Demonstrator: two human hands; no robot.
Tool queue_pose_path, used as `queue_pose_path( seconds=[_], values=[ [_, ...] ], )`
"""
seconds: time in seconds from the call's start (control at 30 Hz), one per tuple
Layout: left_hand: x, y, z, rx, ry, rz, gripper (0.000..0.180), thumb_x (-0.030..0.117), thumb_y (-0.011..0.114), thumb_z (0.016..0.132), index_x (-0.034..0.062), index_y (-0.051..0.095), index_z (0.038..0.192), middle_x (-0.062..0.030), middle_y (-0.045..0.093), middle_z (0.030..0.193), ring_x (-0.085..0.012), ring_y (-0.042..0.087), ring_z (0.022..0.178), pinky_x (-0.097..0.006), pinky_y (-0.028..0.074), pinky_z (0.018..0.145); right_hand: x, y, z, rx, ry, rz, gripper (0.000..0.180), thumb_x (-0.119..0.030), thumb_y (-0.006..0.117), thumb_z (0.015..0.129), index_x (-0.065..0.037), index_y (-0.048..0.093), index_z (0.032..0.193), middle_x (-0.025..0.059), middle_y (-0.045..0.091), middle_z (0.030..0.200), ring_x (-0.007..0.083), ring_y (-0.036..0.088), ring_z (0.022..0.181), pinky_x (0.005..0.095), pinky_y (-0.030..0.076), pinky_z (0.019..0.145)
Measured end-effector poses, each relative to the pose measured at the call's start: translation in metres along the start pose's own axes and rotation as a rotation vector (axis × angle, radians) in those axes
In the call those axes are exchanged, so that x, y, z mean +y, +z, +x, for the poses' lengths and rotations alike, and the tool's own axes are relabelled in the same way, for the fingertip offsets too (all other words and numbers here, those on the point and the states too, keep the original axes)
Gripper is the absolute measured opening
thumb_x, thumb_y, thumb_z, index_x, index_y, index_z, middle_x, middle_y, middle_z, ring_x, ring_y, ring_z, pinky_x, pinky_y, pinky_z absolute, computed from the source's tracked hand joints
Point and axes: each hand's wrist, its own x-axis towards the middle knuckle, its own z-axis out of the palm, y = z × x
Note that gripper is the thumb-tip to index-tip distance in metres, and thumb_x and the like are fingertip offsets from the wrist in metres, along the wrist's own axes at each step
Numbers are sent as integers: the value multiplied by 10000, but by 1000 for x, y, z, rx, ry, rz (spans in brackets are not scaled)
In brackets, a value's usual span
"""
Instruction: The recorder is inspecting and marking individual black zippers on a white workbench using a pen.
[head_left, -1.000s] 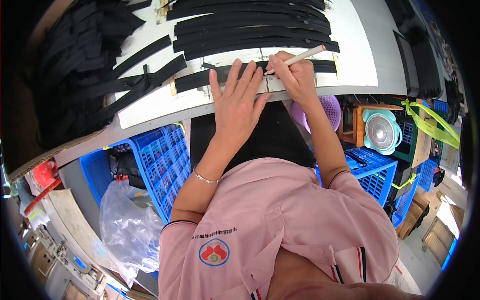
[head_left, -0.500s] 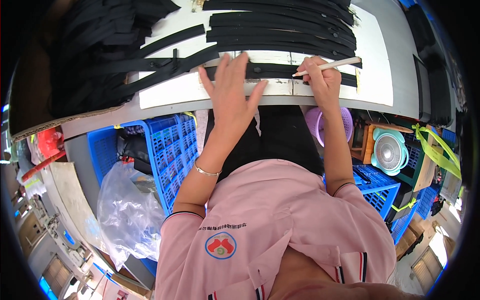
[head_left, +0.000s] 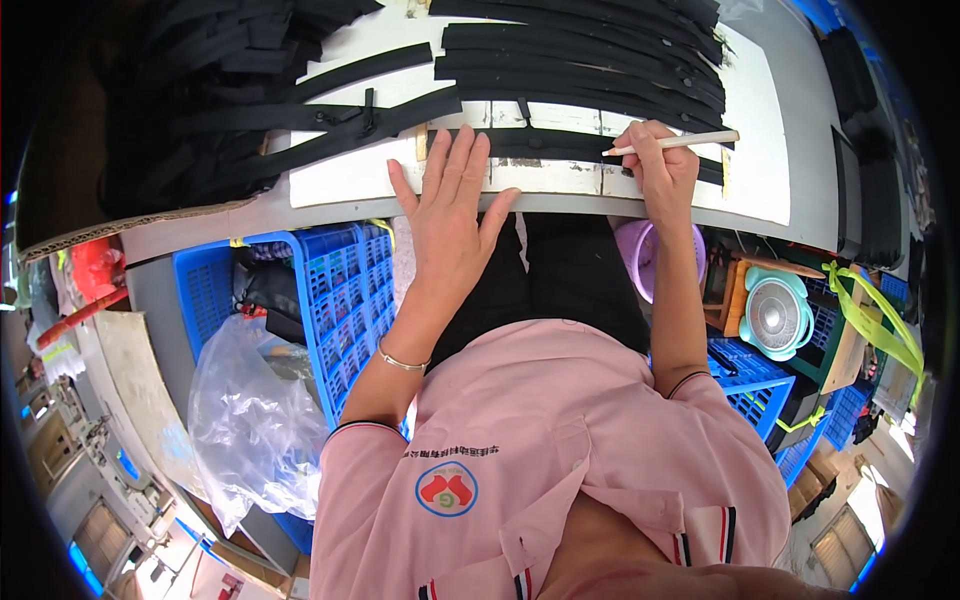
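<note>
A black zipper [head_left: 570, 146] lies left to right along the near part of a white board [head_left: 340, 187]; its pull tab stands up from it near the middle. My left hand [head_left: 450, 205] is spread with its fingertips on the zipper's left part, holding nothing. Gripped in my right hand [head_left: 662, 175] is a white pencil [head_left: 703, 139], its tip pointing left just over the zipper's right part. Farther back, several more black zippers [head_left: 580, 75] lie side by side on the board.
A big heap of black zippers [head_left: 200, 110] fills the left of the table, some trailing onto the board. Below the table edge stand a blue crate [head_left: 345, 300] with a clear plastic bag [head_left: 250, 420], a purple basket [head_left: 640, 260] and a turquoise fan [head_left: 777, 313].
My left hand has drawn back slightly toward me and flattened. The right hand with the pencil keeps nearly its place over the zipper. The whole view has shifted a little.
</note>
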Motion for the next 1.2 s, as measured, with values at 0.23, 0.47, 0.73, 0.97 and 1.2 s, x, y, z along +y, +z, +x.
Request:
queue_pose_path(
  seconds=[0.23, 0.47, 0.73, 0.97, 1.2],
  values=[
    [-1, -2, 2, 19, 15, 26, 614, 377, 733, 933, 64, 576, 1437, -89, 572, 1482, -287, 461, 1438, -608, 43, 1238, -24, 31, 3, 11, -42, 104, 243, -169, 632, 1029, -17, 769, 897, 16, 690, 748, 41, 560, 617, 204, 411, 545],
    [1, -2, 2, 30, -9, 0, 595, 376, 728, 930, 64, 594, 1419, -92, 580, 1469, -277, 468, 1433, -588, 87, 1238, -22, 96, 20, -142, -250, 47, 234, -177, 653, 1014, 5, 739, 894, 43, 697, 752, 77, 572, 610, 244, 426, 548],
    [1, -4, 2, 13, -34, -26, 599, 380, 712, 950, 74, 581, 1448, -84, 569, 1492, -285, 450, 1447, -576, 117, 1235, -21, 102, 20, -188, -134, 14, 251, -216, 660, 1016, -6, 730, 897, 39, 697, 759, 93, 582, 636, 261, 441, 574],
    [2, -3, 2, 12, -26, -21, 601, 380, 712, 950, 68, 582, 1447, -85, 574, 1488, -289, 454, 1443, -572, 122, 1233, -20, 104, 22, -196, -228, -98, 224, -205, 668, 1001, -16, 720, 892, 53, 682, 747, 155, 595, 640, 299, 456, 591],
    [1, -2, 3, 36, -20, -17, 584, 374, 732, 924, 34, 627, 1386, -99, 593, 1454, -282, 479, 1419, -583, 119, 1229, -21, 95, 21, -187, -296, -120, 204, -161, 665, 997, -26, 741, 865, 26, 695, 767, 134, 569, 706, 290, 456, 756]
  ],
)
